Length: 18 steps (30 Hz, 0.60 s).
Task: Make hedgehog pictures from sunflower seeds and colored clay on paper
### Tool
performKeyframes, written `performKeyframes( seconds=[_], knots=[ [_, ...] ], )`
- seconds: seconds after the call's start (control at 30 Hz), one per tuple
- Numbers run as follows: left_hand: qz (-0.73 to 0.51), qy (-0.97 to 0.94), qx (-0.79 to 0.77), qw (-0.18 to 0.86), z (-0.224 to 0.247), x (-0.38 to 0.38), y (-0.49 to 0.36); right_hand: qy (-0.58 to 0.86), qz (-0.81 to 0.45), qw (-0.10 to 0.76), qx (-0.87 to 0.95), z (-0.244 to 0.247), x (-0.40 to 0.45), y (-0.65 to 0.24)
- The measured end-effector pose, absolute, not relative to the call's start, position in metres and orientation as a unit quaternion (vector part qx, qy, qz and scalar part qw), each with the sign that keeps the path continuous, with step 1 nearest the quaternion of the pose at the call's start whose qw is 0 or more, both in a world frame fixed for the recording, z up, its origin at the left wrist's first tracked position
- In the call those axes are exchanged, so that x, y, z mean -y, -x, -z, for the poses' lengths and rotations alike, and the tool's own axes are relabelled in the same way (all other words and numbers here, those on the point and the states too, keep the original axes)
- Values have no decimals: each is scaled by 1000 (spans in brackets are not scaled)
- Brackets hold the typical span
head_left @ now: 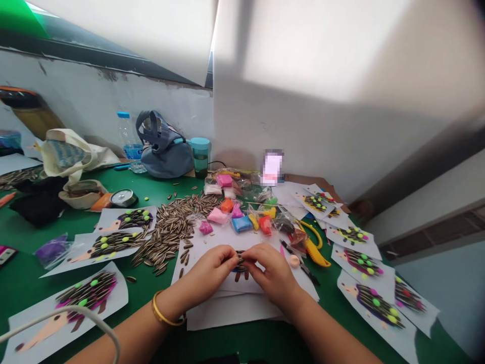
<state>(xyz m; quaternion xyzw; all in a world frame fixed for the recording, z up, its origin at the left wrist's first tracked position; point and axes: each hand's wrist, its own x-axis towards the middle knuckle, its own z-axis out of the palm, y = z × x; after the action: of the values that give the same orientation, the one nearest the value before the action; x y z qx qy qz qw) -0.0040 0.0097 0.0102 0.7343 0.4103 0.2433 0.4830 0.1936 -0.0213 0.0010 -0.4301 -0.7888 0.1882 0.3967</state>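
My left hand (pixel 223 263) and my right hand (pixel 263 265) meet over white paper (pixel 212 290) in front of me. Between their fingertips show striped sunflower seeds (pixel 240 260) set in a small blue clay hedgehog body (pixel 235 270), with short brown legs (pixel 242 276) below it. My right thumb and forefinger are closed on a seed there. The left fingers are pinched at the figure's left side, and what they hold is hidden. Most of the hedgehog lies behind my fingers. A loose heap of sunflower seeds (pixel 176 222) lies left of the paper.
Finished seed hedgehogs on paper (pixel 91 296) lie at left, others (pixel 379 308) at right. Bagged coloured clay (pixel 242 224), yellow-handled scissors (pixel 316 253) and a dark tool (pixel 308 273) sit beyond my hands. A phone (pixel 272 167), cup (pixel 200 156) and bag (pixel 164 151) stand by the wall. A white cable (pixel 94 316) crosses lower left.
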Motion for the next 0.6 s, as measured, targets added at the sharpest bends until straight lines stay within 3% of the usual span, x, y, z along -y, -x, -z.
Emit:
performKeyframes(
  seconds=[0.3, 0.43, 0.6],
  knots=[
    [-220, -753, -381, 489, -14, -8, 4, 438, -228, 346, 798, -10, 21, -208],
    [-274, -778, -446, 347, -11, -15, 11, 508, -225, 288, 780, -14, 12, -224],
    [-220, -823, -476, 219, -4, -31, 23, 596, -265, 173, 738, -15, 3, -235]
  ],
)
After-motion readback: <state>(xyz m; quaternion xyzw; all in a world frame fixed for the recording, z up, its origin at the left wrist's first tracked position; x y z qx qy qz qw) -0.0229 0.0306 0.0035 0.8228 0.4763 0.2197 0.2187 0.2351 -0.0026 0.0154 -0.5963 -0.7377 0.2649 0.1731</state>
